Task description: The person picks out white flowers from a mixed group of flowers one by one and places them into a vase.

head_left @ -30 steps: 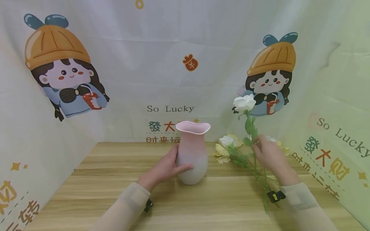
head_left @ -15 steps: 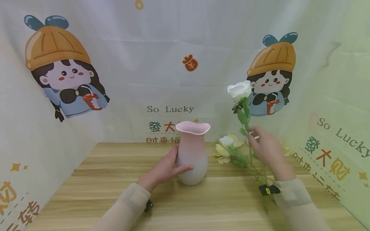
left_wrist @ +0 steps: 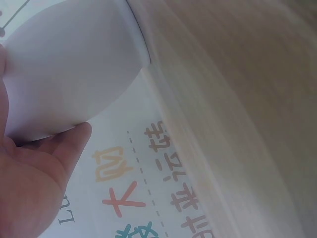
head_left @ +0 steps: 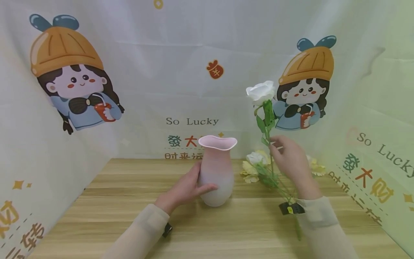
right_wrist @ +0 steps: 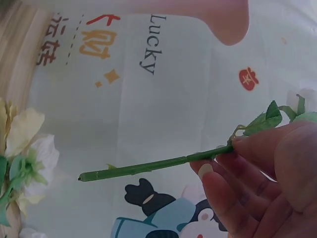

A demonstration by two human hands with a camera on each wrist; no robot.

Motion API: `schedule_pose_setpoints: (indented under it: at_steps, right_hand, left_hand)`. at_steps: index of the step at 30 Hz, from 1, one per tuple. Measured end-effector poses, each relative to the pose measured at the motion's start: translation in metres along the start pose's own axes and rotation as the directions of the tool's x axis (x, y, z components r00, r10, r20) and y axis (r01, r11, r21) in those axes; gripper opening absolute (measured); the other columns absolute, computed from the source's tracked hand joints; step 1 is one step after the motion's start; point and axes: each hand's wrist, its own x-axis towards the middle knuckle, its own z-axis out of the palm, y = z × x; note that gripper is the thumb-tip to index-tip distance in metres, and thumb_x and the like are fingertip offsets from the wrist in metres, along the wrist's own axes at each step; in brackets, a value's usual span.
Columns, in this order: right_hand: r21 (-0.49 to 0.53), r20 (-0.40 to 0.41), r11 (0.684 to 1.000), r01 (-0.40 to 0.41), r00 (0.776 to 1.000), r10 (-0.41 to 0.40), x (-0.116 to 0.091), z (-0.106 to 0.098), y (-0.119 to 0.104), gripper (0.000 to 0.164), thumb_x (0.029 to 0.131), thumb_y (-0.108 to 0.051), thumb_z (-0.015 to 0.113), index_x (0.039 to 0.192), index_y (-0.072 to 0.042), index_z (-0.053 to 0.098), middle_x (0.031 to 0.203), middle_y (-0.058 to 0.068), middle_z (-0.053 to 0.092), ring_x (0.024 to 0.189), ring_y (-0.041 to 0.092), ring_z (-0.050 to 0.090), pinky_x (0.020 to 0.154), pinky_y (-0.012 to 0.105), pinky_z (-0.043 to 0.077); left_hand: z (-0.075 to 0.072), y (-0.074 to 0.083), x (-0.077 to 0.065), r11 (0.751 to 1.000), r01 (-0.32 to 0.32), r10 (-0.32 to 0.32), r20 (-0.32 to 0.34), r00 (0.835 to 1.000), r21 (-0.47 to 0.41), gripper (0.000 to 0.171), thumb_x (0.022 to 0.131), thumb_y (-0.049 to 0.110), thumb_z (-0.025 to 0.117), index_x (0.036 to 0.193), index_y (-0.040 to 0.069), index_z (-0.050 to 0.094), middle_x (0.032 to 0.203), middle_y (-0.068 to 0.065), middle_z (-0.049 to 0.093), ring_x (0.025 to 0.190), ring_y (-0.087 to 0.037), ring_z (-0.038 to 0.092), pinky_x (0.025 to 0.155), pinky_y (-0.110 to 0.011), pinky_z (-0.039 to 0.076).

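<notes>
A pink-to-white vase (head_left: 217, 176) with a wavy rim stands upright on the wooden table, its mouth facing up. My left hand (head_left: 182, 189) grips its left side, thumb across the front and fingers behind. In the left wrist view, the fingers lie against the pale vase (left_wrist: 74, 64). To the vase's right, my right hand (head_left: 289, 162) pinches a white artificial rose (head_left: 261, 92) by its green stem, bloom up. The stem (right_wrist: 138, 167) shows a free cut end in the right wrist view, clear of the table, with thumb and fingertips pinching it just below the leaves.
Several white and yellow artificial flowers (head_left: 249, 172) lie on the table (head_left: 129, 201) to the right, partly behind my right arm, their stems pointing toward me. A printed cloth (head_left: 181, 82) hangs behind the table and on both sides.
My right hand has lifted the white rose up from the other flowers and moved it left toward the vase. My left hand stays on the vase.
</notes>
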Motion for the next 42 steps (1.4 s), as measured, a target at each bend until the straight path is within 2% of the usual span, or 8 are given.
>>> schedule_pose_setpoints:
  at_steps: [19, 26, 30, 32, 34, 39, 41, 42]
  right_hand:
    - [0.075, -0.141, 0.993, 0.096, 0.986, -0.084, 0.010, 0.013, -0.030, 0.020, 0.098, -0.008, 0.059, 0.116, -0.003, 0.066, 0.097, 0.013, 0.070, 0.079, 0.028, 0.066, 0.067, 0.049, 0.055]
    - [0.113, -0.167, 0.990, 0.079, 0.984, -0.060, 0.009, 0.013, -0.040, 0.020, 0.100, -0.011, 0.060, 0.119, -0.006, 0.066, 0.102, 0.014, 0.069, 0.084, 0.028, 0.066, 0.066, 0.050, 0.055]
    - [0.134, -0.221, 0.988, 0.077, 0.974, -0.046, 0.008, 0.012, -0.043, 0.022, 0.100, -0.010, 0.060, 0.121, -0.006, 0.066, 0.106, 0.013, 0.069, 0.088, 0.027, 0.066, 0.065, 0.049, 0.056]
    - [0.134, -0.278, 0.985, 0.111, 0.958, -0.070, 0.008, 0.011, -0.046, 0.022, 0.099, -0.008, 0.061, 0.119, -0.005, 0.067, 0.106, 0.013, 0.070, 0.087, 0.027, 0.067, 0.063, 0.048, 0.057]
    - [0.121, -0.351, 0.978, 0.171, 0.929, -0.119, 0.008, 0.010, -0.049, 0.020, 0.097, -0.005, 0.063, 0.116, -0.004, 0.069, 0.103, 0.012, 0.071, 0.083, 0.026, 0.068, 0.060, 0.044, 0.058]
    - [0.125, -0.514, 0.936, 0.329, 0.829, -0.222, 0.011, 0.010, -0.053, 0.017, 0.089, 0.007, 0.068, 0.104, -0.001, 0.070, 0.092, 0.011, 0.072, 0.072, 0.023, 0.069, 0.055, 0.013, 0.053]
    - [0.169, -0.553, 0.914, 0.369, 0.803, -0.222, 0.012, 0.010, -0.056, 0.017, 0.088, 0.011, 0.068, 0.103, 0.002, 0.069, 0.090, 0.012, 0.071, 0.071, 0.022, 0.069, 0.056, 0.006, 0.050]
    - [0.199, -0.567, 0.899, 0.389, 0.794, -0.218, 0.012, 0.009, -0.057, 0.018, 0.088, 0.013, 0.068, 0.103, 0.004, 0.068, 0.090, 0.013, 0.070, 0.071, 0.023, 0.069, 0.056, 0.007, 0.051]
  left_hand:
    - [0.002, 0.000, 0.001, 1.000, 0.004, -0.004, -0.002, 1.000, -0.008, 0.093, 0.082, 0.056, 0.075, 0.147, 0.009, 0.028, 0.128, -0.005, 0.051, 0.109, -0.014, 0.052, 0.095, -0.042, 0.047]
    - [0.002, 0.000, 0.002, 1.000, 0.009, -0.009, -0.003, 1.000, 0.007, 0.093, 0.082, 0.057, 0.074, 0.147, 0.010, 0.028, 0.128, -0.004, 0.051, 0.109, -0.013, 0.052, 0.095, -0.041, 0.047]
    - [0.002, -0.001, 0.002, 1.000, 0.011, -0.011, -0.003, 1.000, 0.014, 0.093, 0.082, 0.057, 0.074, 0.147, 0.010, 0.028, 0.128, -0.004, 0.051, 0.108, -0.013, 0.052, 0.095, -0.041, 0.047]
    - [0.001, -0.001, 0.001, 1.000, 0.015, -0.015, -0.001, 1.000, 0.014, 0.093, 0.082, 0.057, 0.074, 0.147, 0.010, 0.028, 0.128, -0.004, 0.051, 0.108, -0.013, 0.052, 0.095, -0.041, 0.047]
    - [0.001, 0.000, 0.001, 1.000, 0.015, -0.015, 0.001, 1.000, 0.011, 0.092, 0.083, 0.057, 0.074, 0.147, 0.010, 0.028, 0.128, -0.004, 0.050, 0.109, -0.014, 0.052, 0.095, -0.041, 0.047]
    - [0.000, 0.000, 0.000, 1.000, 0.020, -0.020, 0.002, 1.000, 0.007, 0.091, 0.083, 0.057, 0.074, 0.147, 0.011, 0.029, 0.127, -0.003, 0.051, 0.108, -0.014, 0.053, 0.094, -0.041, 0.048]
    - [0.000, -0.001, 0.000, 1.000, 0.024, -0.024, 0.001, 1.000, 0.011, 0.091, 0.082, 0.057, 0.075, 0.146, 0.011, 0.029, 0.127, -0.003, 0.051, 0.107, -0.013, 0.053, 0.094, -0.041, 0.048]
    - [0.000, -0.001, -0.001, 1.000, 0.022, -0.022, 0.000, 1.000, 0.013, 0.091, 0.082, 0.057, 0.075, 0.146, 0.011, 0.029, 0.126, -0.003, 0.051, 0.107, -0.014, 0.053, 0.093, -0.041, 0.048]
